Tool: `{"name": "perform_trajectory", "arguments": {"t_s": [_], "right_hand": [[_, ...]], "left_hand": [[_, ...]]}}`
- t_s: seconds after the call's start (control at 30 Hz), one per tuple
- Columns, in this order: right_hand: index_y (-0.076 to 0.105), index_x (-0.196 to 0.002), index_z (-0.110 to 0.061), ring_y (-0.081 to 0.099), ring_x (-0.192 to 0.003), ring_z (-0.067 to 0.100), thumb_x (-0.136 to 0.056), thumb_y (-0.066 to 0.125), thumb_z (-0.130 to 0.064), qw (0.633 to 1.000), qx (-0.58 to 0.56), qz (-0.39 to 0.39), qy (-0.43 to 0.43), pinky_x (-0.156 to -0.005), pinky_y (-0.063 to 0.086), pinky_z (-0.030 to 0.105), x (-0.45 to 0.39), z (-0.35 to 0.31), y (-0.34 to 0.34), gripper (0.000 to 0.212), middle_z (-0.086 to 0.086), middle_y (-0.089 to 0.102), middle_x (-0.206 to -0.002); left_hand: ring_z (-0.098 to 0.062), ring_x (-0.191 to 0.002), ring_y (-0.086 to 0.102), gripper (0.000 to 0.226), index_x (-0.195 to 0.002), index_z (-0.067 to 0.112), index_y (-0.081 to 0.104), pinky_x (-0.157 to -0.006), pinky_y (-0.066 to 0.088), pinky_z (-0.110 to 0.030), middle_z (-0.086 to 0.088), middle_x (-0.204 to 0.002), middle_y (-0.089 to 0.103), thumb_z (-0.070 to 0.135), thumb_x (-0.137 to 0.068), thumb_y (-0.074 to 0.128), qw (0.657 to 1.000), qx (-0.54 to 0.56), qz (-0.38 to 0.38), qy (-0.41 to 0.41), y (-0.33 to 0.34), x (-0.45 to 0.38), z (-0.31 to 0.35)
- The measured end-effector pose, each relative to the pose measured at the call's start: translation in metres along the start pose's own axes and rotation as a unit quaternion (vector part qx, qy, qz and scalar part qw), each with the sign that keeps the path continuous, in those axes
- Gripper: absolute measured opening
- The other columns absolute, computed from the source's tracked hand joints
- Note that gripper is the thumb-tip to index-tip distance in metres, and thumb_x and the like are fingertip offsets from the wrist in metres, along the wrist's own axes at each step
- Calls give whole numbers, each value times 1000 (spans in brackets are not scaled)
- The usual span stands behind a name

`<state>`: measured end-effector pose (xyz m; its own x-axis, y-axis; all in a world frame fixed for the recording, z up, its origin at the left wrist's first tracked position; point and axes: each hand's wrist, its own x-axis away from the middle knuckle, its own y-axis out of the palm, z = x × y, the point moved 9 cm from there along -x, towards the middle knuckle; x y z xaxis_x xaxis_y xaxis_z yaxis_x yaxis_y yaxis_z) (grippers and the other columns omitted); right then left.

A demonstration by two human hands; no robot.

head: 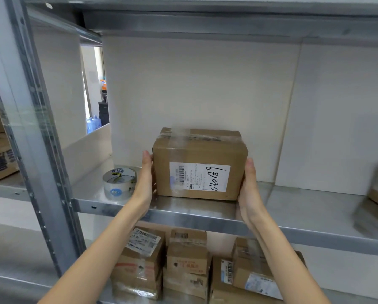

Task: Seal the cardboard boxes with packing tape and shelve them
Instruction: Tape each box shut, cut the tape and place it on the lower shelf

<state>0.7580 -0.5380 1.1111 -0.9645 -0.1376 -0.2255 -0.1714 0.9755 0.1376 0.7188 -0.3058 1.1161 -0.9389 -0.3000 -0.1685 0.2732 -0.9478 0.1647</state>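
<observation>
Head view puts the taped cardboard box (200, 165) at centre frame, standing on the metal shelf (205, 218). I see my left hand (145, 183) and right hand (249, 187) flat against its two sides, fingers straight and together. Left of it stands the tape roll (119, 182).

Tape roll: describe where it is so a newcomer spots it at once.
On the steel middle shelf, look left of the taped brown cardboard box held between two hands. The clear packing tape roll lies flat beside the left hand; it is the only round, shiny thing among square cartons.
</observation>
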Motion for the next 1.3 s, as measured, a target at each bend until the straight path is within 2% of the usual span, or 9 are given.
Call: {"name": "perform_trajectory", "arguments": {"t_s": [0.13,0.33,0.5,0.6,0.73,0.9,1.1,1.17,1.3], "right_hand": [[41,-142,-45,44,-134,7,-69,33,-95,1000,18,-18,-12,-117,27,48,9,-9,7,89,-17,53,-141],[51,-135,-30,56,-117,13,-50,35,-98,999,-23,25,19,-88,44,29,14,-10,-2,110,-6,63,-127],[50,-137,-34,43,-133,25,-46,34,-102,998,-43,25,29,-105,30,49,20,-12,-1,114,-4,55,-138],[52,-137,-31,53,-126,24,-46,49,-100,998,-54,39,14,-108,38,51,18,-14,-3,115,0,62,-133],[53,-132,-30,60,-116,16,-69,50,-78,998,-49,49,1,-108,42,45,15,-17,0,79,-4,66,-123],[38,-148,-27,41,-136,14,-47,57,-95,997,6,73,1,-118,26,41,12,-13,-4,123,-8,46,-148],[34,-151,-25,35,-139,13,-57,53,-82,996,13,87,0,-114,24,33,14,-15,-5,111,-8,39,-152],[39,-147,-25,40,-135,13,-57,61,-81,996,1,86,-5,-115,26,35,13,-16,-6,108,-9,45,-147],[50,-140,-23,48,-130,17,-57,70,-73,997,-24,68,-14,-115,32,45,12,-11,-7,99,-3,55,-139]], "left_hand": [[-9,-118,57,66,-105,51,64,-114,31,-51,24,-107,70,89,-69,24,1000,22,11,18,-4,2,6],[-11,-117,61,89,-126,30,58,-106,41,-46,8,-119,69,94,-68,34,998,34,14,55,-9,4,11],[-10,-101,64,62,-113,24,60,-84,45,-29,0,-109,69,68,-86,28,988,69,68,122,-20,8,19],[-23,-107,63,62,-107,20,61,-89,48,-37,-8,-111,68,69,-88,29,988,74,65,121,-20,6,17],[-23,-114,62,58,-102,24,63,-100,47,-43,-7,-115,69,69,-87,30,993,52,50,94,-16,3,12],[-18,-86,71,59,-84,17,61,-84,54,-39,-5,-90,75,65,-93,29,996,81,26,7,-9,-3,2],[-22,-113,65,108,-129,21,57,-103,47,-49,-5,-121,68,95,-50,57,1000,25,-1,-19,-11,-11,-15],[-24,-113,64,103,-129,20,55,-100,49,-49,-7,-123,66,90,-54,61,1000,25,-1,-8,-12,-12,-13],[-13,-115,62,52,-132,31,52,-90,52,-31,2,-128,64,51,-85,45,996,43,-26,70,-4,-1,11]]}}
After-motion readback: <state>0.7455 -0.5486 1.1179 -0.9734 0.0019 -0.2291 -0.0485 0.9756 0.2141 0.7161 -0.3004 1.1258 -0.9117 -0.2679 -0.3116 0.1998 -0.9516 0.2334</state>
